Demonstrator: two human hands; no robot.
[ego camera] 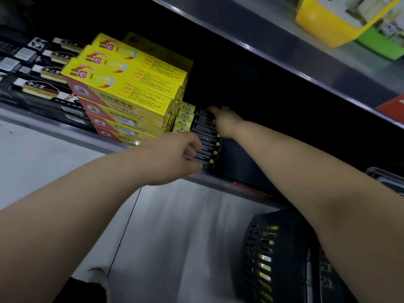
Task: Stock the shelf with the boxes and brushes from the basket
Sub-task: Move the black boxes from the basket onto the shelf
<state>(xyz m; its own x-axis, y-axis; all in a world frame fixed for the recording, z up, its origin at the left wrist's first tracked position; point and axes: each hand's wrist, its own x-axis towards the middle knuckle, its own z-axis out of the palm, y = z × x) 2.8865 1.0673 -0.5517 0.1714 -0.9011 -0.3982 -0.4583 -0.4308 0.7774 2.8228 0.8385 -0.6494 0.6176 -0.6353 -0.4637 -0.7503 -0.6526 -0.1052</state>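
A row of slim black boxes [206, 142] with yellow dots lies on the shelf [244, 188], just right of a stack of yellow boxes [131, 92]. My left hand [175, 158] has its fingers curled against the near end of the black boxes. My right hand [223, 120] reaches deeper and rests on the far black boxes, fingers stretched toward the dark back of the shelf. The dark plastic basket [275, 256] sits on the floor at lower right, with yellow packs showing through its slots.
Black-and-white packed brushes [41, 68] fill the shelf at left. An upper shelf board [284, 47] overhangs, carrying a yellow pack [332, 20] and a green one [380, 47]. Dark open shelf space lies right of the black boxes. Pale floor tiles are below.
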